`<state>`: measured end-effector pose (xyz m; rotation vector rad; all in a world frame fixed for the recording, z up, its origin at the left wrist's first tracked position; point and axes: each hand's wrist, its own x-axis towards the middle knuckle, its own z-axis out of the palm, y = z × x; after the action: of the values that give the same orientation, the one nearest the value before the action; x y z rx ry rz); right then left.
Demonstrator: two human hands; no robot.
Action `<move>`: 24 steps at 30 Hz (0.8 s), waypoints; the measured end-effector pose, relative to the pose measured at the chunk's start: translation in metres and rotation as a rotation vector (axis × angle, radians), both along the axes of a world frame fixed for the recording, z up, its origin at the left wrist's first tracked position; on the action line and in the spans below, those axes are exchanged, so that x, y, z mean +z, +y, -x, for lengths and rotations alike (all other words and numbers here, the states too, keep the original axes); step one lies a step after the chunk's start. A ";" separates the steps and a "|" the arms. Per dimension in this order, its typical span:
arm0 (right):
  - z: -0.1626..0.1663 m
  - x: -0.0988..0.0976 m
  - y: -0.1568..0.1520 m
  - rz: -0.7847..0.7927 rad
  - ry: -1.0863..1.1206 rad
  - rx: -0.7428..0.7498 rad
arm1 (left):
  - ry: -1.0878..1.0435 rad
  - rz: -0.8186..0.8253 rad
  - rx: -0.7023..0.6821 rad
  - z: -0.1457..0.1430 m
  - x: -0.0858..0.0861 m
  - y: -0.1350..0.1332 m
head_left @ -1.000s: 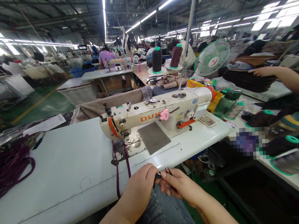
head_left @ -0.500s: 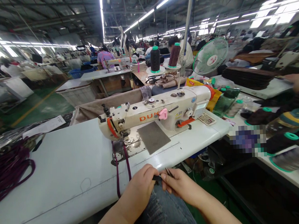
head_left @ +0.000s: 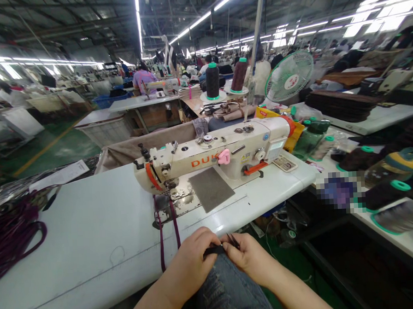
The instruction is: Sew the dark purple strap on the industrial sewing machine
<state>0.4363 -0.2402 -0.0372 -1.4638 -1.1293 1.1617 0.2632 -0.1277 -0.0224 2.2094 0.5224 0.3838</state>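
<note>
1. Above the jeans (head_left: pixel 222 283), just off the front edge of the table (head_left: pixel 92 220), the left hand (head_left: pixel 194 253) pinches a dark strip (head_left: pixel 214 250); the right hand (head_left: pixel 245 253) meets its end and holds a pointed tool (head_left: pixel 232 240)
2. The tool's bare tips could prick a finger, being so near both hands
3. The strip might slip lapward if the left pinch loosens
4. The left forearm, near the purple straps (head_left: pixel 174 223), could snag them

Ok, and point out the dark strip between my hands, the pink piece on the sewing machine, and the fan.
Dark strip (head_left: pixel 214 250): head view, on its exposed middle stretch.
Pink piece (head_left: pixel 223 157): head view, middle of its front.
Fan (head_left: pixel 290 82): head view, centre of its grille.
</note>
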 end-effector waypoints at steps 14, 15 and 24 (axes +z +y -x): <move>-0.001 0.000 -0.003 0.076 0.049 -0.015 | 0.017 -0.133 -0.100 0.003 0.005 0.010; -0.001 -0.001 -0.002 0.078 0.045 -0.010 | 0.037 -0.172 -0.112 0.003 0.003 0.009; 0.004 -0.021 0.001 0.072 -0.034 0.008 | 0.237 -0.391 -0.170 0.002 0.001 0.000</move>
<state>0.4321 -0.2393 -0.0580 -1.5402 -1.1280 1.1981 0.2613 -0.1277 -0.0209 2.6761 0.4040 0.1410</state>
